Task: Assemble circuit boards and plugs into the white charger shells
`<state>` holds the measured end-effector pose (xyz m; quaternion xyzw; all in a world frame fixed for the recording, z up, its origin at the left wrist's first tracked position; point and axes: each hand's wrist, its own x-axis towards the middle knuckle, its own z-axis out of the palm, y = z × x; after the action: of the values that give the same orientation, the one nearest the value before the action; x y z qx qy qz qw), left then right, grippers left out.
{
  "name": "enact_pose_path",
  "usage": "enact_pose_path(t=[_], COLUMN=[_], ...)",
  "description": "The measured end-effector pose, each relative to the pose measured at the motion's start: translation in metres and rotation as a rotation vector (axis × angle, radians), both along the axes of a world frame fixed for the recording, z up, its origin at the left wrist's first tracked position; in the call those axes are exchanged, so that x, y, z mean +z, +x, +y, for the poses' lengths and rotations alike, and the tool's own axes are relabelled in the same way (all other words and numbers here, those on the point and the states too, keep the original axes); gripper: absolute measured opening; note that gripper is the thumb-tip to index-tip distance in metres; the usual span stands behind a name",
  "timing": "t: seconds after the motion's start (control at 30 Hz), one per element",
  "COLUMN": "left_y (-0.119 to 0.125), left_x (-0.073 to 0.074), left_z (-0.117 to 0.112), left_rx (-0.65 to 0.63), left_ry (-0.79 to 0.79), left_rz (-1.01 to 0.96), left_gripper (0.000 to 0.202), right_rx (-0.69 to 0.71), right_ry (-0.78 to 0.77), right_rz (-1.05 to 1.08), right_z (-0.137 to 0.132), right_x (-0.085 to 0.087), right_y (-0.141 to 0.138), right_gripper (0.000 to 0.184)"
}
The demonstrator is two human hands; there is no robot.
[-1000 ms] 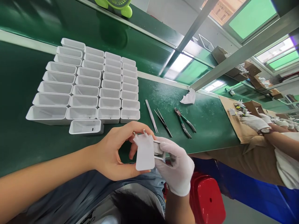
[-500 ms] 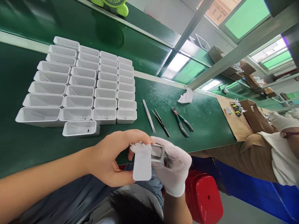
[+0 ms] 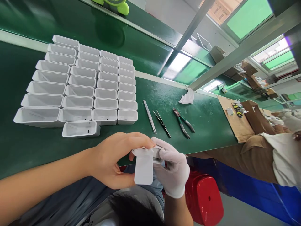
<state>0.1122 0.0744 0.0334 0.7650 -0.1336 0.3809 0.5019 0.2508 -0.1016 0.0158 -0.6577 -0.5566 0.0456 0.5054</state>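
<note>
My bare left hand (image 3: 119, 157) is closed around a flat white plastic piece (image 3: 144, 171) with rounded lower corners. Small metal bits and a ragged white edge show at its top, beneath my fingers. Behind and to the right, my white-gloved right hand (image 3: 172, 171) grips a small white casing (image 3: 157, 156) with its fingers curled over the open end. The two pieces are close together; I cannot tell whether they are joined. On the bench past my left hand, a single white plastic box (image 3: 80, 133) lies in front of rows of similar open boxes (image 3: 42, 99).
Two tweezers (image 3: 150, 116) (image 3: 162, 124) and green-handled cutting pliers (image 3: 183, 122) lie on the green bench (image 3: 207, 125). Crumpled white material (image 3: 187, 96) sits by the post. At right are cardboard (image 3: 229, 119) and a co-worker's trousers (image 3: 235, 157). A red stool (image 3: 208, 197) stands below.
My right hand has shifted slightly left, and its gloved fingers now cover more of the casing's open end. The white piece in my left hand has moved slightly down.
</note>
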Motion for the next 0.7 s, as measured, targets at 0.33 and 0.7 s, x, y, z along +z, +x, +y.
enact_pose_path(t=[0.33,0.7], left_y=[-0.001,-0.002], left_x=[-0.004,-0.005], left_z=[-0.003,-0.002], left_rx=[-0.014,0.002], left_ry=[-0.089,-0.088], left_rz=[0.022,0.067], left_gripper=[0.070,0.070], right_rx=[0.038,0.083], right_ry=[0.001,0.124], right_rz=[-0.093,0.008], right_z=[0.006,0.005], right_x=[0.013,0.007], right_y=[0.001,0.005], right_gripper=[0.045,0.058])
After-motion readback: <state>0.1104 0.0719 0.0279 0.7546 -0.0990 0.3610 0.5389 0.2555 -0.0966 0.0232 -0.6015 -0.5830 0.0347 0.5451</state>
